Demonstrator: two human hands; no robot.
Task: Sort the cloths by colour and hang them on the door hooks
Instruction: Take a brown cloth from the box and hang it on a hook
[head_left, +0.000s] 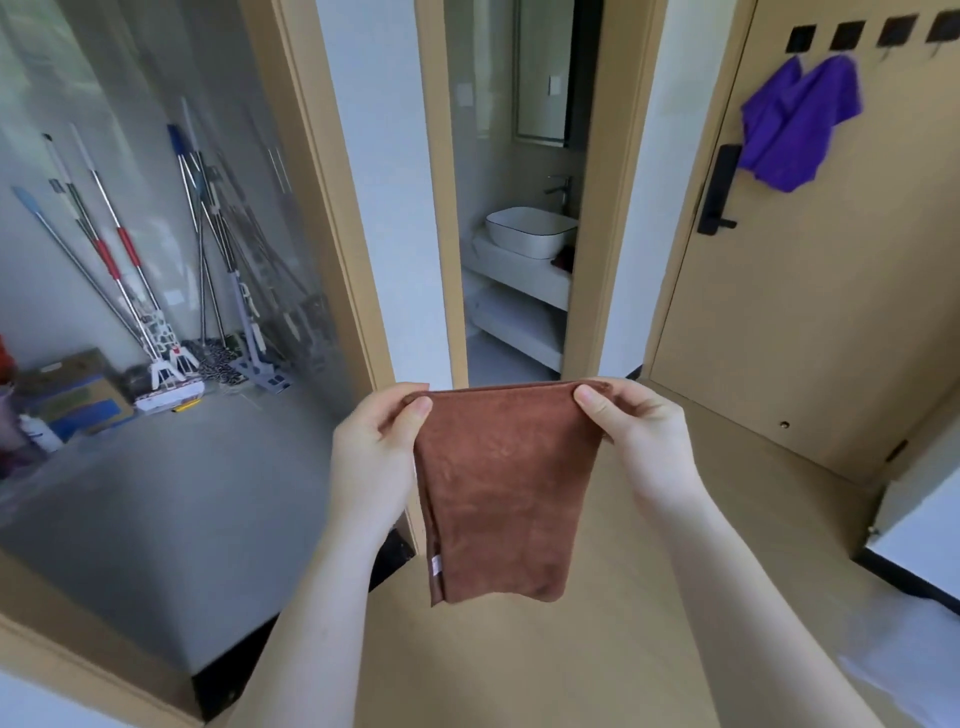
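Head camera, lower centre: my left hand (379, 447) and right hand (644, 441) each pinch a top corner of the brown cloth (504, 493), fingers (418, 410) clamped on it, so it hangs between them. Upper right, two purple cloths (795, 135) hang from hooks (847, 36) on the door (805, 312).

Light: bright, even, diffuse; no hard shadows anywhere. Glass partition (156, 182) at 10 o'clock carries a milky glare and faint reflections, so the mops (130, 270) behind it look soft. Wide-angle distortion: door frame (332, 208) leans and bows outward (worst towards 9 and 3 o'clock). Brown cloth (498, 478) at centre is sharpest; purple cloths (795, 130) at 2 o'clock slightly blurred.
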